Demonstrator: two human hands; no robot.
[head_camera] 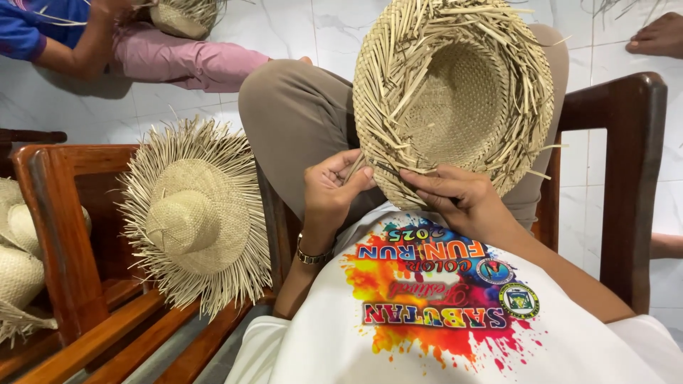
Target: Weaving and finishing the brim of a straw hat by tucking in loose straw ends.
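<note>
A woven straw hat (455, 92) rests upturned on my lap, its inside facing me and loose straw ends sticking out all round the brim. My left hand (331, 192) pinches the near edge of the brim between thumb and fingers. My right hand (462, 199) grips the same edge a little to the right, fingers pressed on the straw strips. A bracelet sits on my left wrist. I wear a white shirt with a colourful splash print and tan trousers.
A second straw hat (196, 213) with a fringed brim leans on a wooden chair (57, 235) at my left. More woven hats (18, 263) lie at the far left. Another person (171, 57) sits on the white tiled floor, holding straw work. A wooden armrest (633, 178) rises at my right.
</note>
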